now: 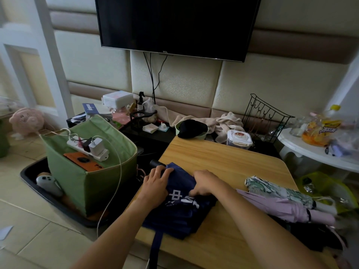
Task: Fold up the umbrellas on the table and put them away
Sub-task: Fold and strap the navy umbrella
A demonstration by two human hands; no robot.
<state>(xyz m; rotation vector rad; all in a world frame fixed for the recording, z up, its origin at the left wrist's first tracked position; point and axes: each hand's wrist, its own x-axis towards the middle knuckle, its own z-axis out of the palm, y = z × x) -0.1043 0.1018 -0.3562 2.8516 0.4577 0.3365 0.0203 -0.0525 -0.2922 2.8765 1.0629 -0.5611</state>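
Folding the navy umbrella [180,206] at the table's left edge.

Both hands work its canopy: the left hand [155,186] lies on the cloth near the black handle [155,163], which juts past the edge, fingers lightly curved; the right hand [204,183] pinches a pleat beside the white print. The strap [155,247] hangs loose off the near edge, so I judge wrapping remains: gather pleats, roll tight, fasten. 2 folded umbrellas, floral [272,191] and pink [287,208], lie along the wooden table's [223,158] right edge.
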